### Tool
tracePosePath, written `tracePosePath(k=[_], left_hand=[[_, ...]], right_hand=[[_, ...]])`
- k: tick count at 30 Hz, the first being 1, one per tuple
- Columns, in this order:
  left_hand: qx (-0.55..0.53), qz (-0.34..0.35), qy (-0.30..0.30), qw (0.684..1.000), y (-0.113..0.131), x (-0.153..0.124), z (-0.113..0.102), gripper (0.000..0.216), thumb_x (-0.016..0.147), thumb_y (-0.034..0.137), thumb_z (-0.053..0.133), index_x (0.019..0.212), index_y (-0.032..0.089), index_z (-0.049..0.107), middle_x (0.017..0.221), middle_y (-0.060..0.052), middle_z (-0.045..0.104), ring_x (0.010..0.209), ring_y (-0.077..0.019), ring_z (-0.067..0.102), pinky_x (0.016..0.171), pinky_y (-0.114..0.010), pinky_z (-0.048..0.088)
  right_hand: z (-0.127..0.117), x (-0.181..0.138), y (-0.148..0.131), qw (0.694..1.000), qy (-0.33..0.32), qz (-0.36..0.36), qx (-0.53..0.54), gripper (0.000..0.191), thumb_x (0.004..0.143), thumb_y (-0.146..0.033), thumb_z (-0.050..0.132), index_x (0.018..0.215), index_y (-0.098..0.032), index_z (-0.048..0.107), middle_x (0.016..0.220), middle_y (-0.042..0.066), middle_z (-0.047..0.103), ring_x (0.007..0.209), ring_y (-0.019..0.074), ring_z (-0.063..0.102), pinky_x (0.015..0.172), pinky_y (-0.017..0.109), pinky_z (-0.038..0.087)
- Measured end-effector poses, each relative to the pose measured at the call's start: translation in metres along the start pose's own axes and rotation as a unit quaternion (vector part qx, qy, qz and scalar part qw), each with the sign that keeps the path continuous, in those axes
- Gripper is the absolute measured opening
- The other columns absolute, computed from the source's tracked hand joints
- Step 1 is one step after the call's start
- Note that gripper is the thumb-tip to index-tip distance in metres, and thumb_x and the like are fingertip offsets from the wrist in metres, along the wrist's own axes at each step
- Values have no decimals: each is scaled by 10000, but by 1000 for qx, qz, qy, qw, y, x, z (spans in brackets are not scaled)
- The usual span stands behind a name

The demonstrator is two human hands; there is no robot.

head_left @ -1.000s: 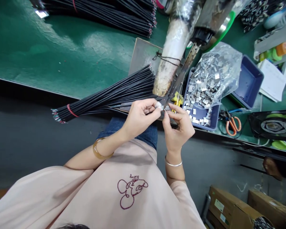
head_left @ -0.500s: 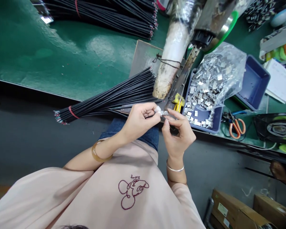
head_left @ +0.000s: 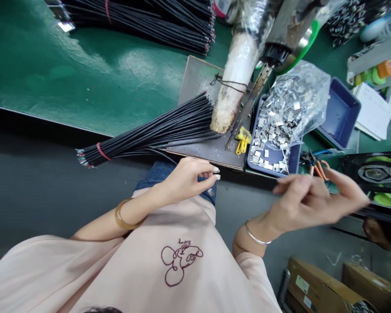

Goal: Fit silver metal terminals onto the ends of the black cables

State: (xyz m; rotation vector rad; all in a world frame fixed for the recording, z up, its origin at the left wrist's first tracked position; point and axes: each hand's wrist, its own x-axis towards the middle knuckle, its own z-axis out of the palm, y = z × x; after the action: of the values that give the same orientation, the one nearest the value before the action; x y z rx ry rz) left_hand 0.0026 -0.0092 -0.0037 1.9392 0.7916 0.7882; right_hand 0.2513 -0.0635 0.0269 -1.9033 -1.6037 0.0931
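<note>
My left hand hovers over my lap just below the table edge, thumb and fingertips pinched together. A single black cable curves from the bundle into that hand; its end is hidden in the fingers. My right hand is out to the right, below the orange scissors, and is smeared by motion with fingers stretched rightward. The bundle of black cables, tied with a red band, lies on a grey plate. A blue tray holds small metal parts under a clear bag of them.
A plastic-wrapped machine column stands behind the plate, with a yellow clip at its foot. A second cable bundle lies at the back of the green mat. Another blue tray, a fan and cardboard boxes are at the right.
My hands have parted. The right hand swung away to the right, toward the scissors. The left hand dropped slightly from the table edge toward my lap, still pinched.
</note>
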Motion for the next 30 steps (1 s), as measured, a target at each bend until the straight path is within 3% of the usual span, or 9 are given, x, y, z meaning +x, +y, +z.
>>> tracePosePath(k=[5, 10, 13, 15, 17, 19, 22, 25, 30], left_hand=[[130, 55, 184, 973, -14, 15, -11, 171, 935, 170, 567, 862, 148, 720, 868, -71, 719, 806, -184, 636, 785, -331, 499], [271, 50, 120, 954, -28, 40, -16, 189, 910, 156, 547, 824, 138, 714, 919, -123, 680, 917, -278, 606, 807, -404, 477], [190, 69, 67, 977, -20, 37, -20, 180, 886, 138, 564, 834, 135, 737, 802, -87, 697, 782, -220, 621, 729, -328, 465], [75, 63, -17, 995, -9, 29, -25, 179, 872, 133, 594, 899, 145, 770, 748, -47, 726, 633, -148, 601, 646, -267, 439], [-40, 46, -116, 991, 2, 21, -29, 183, 866, 153, 623, 925, 152, 796, 756, -40, 759, 570, -112, 596, 591, -236, 425], [-148, 1, -156, 977, 8, 18, -30, 173, 849, 177, 646, 915, 131, 800, 759, -53, 767, 583, -113, 619, 577, -222, 447], [-281, -87, -80, 952, 7, 21, -25, 143, 810, 174, 660, 880, 103, 763, 681, -34, 719, 556, -96, 594, 548, -200, 463], [-320, -140, 10, 937, 4, 26, -18, 63, 784, 125, 644, 805, 117, 703, 576, 19, 629, 481, -58, 514, 489, -166, 419], [-292, -129, 51, 946, 3, 27, -11, 123, 801, 170, 660, 687, 127, 645, 572, 12, 603, 492, -53, 498, 484, -160, 404]], right_hand=[[10, 19, 14, 995, 35, 60, -78, 159, 868, -362, 628, 819, -215, 593, 748, 12, 634, 657, 163, 608, 694, 333, 505], [18, 37, 27, 993, -45, 47, -103, 180, 826, -325, 627, 699, -214, 562, 743, -4, 581, 628, 142, 537, 673, 324, 451], [20, 41, 29, 991, -48, 30, -125, 179, 826, -313, 604, 689, -223, 532, 716, -15, 565, 626, 146, 525, 696, 331, 446], [21, 40, 28, 990, -28, 28, -138, 155, 819, -276, 593, 693, -228, 515, 696, -21, 557, 630, 150, 521, 709, 334, 451], [20, 36, 22, 991, 18, 31, -127, 142, 817, -245, 588, 698, -229, 511, 676, -24, 556, 620, 148, 520, 695, 328, 458], [19, 29, 7, 993, 90, 33, -72, 133, 829, -245, 606, 721, -224, 531, 688, -19, 582, 609, 144, 541, 648, 312, 468], [22, 12, -26, 978, 190, 37, 75, 161, 853, -277, 667, 757, -217, 552, 787, 5, 657, 598, 135, 611, 558, 289, 491], [33, -7, -59, 966, 211, 2, 149, 124, 853, -234, 708, 785, -212, 607, 871, 15, 700, 737, 159, 711, 628, 301, 569], [56, -20, -74, 964, 102, -10, 246, 42, 868, -183, 694, 845, -215, 707, 933, 21, 721, 867, 143, 713, 718, 287, 610]])
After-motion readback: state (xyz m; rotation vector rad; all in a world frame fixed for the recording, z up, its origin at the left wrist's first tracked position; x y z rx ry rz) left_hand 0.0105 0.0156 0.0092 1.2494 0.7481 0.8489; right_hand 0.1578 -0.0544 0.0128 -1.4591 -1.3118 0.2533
